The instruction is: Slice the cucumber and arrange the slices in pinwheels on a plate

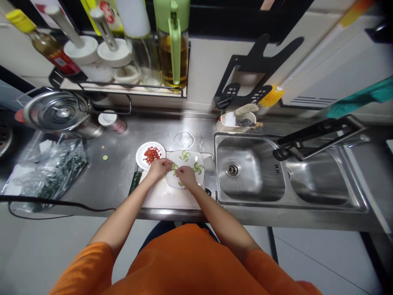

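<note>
A white square plate carries several pinwheel clusters of thin green slices that look like cucumber. My left hand reaches over the plate's left edge, its fingers pinched together beside the left cluster. Just right of that cluster, my right hand hovers over the plate with its fingertips drawn together. What either pinch holds, if anything, is too small to make out. Behind my left hand sits a round white dish of small red pieces. Part of the lower plate is hidden by my right hand.
Under the plate lies a pale cutting board, with a broad knife blade at its right. The double sink is farther right. Bagged greens, a lidded pot and a small canister stand left.
</note>
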`<state>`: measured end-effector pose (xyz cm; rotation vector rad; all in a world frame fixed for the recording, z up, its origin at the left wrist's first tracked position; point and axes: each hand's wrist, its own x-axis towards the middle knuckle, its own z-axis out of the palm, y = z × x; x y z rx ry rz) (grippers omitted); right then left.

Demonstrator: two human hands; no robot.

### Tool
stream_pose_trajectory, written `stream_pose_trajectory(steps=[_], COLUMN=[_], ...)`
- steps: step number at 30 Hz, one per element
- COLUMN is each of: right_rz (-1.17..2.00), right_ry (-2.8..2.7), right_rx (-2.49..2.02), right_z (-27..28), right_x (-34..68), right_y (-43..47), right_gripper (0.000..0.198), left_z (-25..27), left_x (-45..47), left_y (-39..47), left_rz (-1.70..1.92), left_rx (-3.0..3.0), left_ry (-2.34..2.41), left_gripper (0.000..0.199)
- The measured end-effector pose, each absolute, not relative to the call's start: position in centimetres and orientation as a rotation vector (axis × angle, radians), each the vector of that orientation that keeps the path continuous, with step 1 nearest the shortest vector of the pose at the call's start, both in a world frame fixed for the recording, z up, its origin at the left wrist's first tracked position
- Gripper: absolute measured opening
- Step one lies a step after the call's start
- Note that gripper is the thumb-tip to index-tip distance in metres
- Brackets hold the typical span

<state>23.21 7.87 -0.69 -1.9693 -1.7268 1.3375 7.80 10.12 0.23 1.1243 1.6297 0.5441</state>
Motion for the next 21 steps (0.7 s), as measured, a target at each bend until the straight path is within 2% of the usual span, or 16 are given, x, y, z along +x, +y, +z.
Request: stream_pose_trajectory(steps=[7,21], right_rz=[1.358,1.393], right_ry=[-1.679,-1.701], right_rx=[-2.065,-2.081], right_z=[-0.9,-1.2], right_x=[22.3,22.6], right_y=[9.0,9.1], right_gripper=[0.023,0.023], left_z=[0.6,0.3], left_x=[7.9,7.6], left_y=[10.9,11.0], left_rz=[0.435,0.363], left_rx=[1.460,1.503], left_ry=[1.726,1.721], left_gripper=[0.014,0.015])
